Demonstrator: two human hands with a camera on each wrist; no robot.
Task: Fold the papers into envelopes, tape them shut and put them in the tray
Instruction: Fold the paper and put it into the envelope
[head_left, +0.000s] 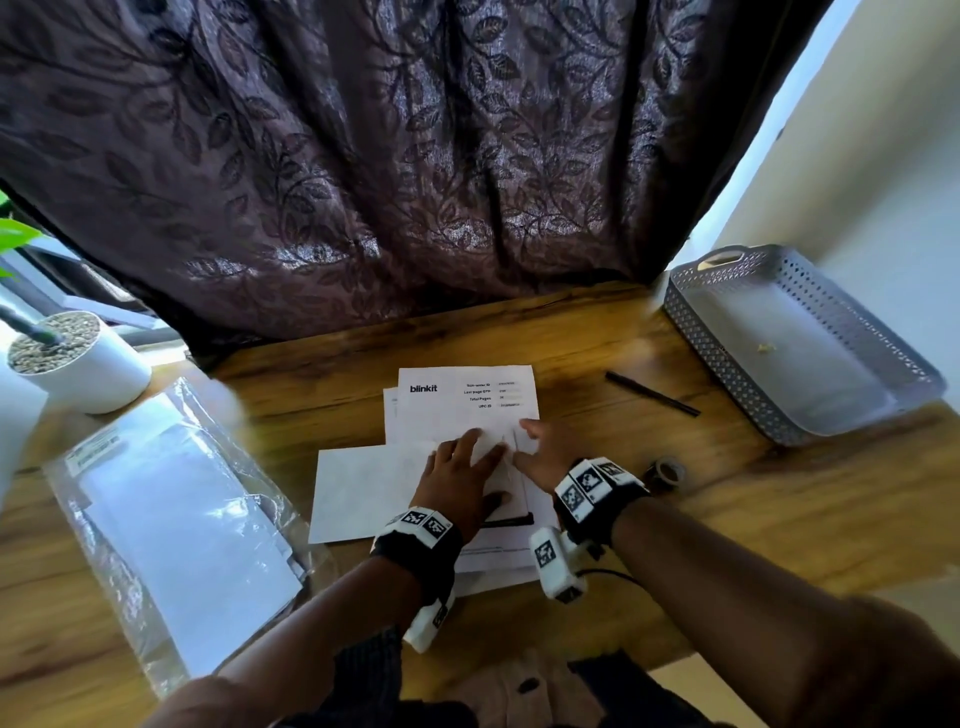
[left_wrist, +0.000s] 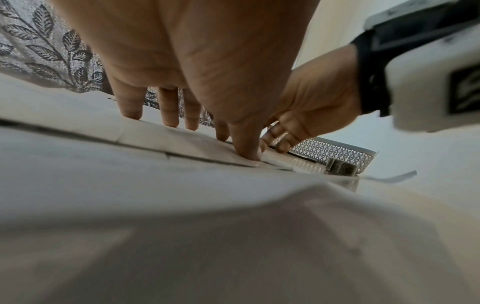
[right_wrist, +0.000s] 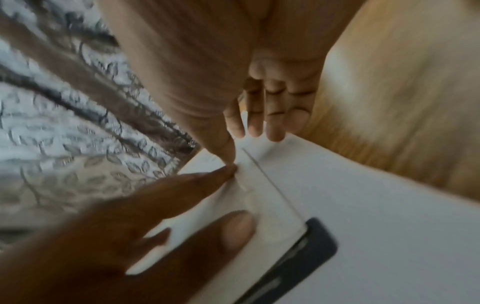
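At centre frame, the left hand (head_left: 457, 480) lay flat with straight, spread fingers on a folded white paper (head_left: 363, 483), while the right hand (head_left: 543, 457) pressed extended fingers along its crease beside it. The sheet rested on a printed paper stack (head_left: 462, 402) on the wooden table (head_left: 727, 493). The grey perforated tray (head_left: 800, 338) sat at the right edge; a tape roll (head_left: 667, 470) lay lower right of the hands.

Head looks down; wrists close, sharing paper (head_left: 467, 405).

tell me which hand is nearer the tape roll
Right. The right hand presses the paper just left of the tape roll; the left hand lies farther left.
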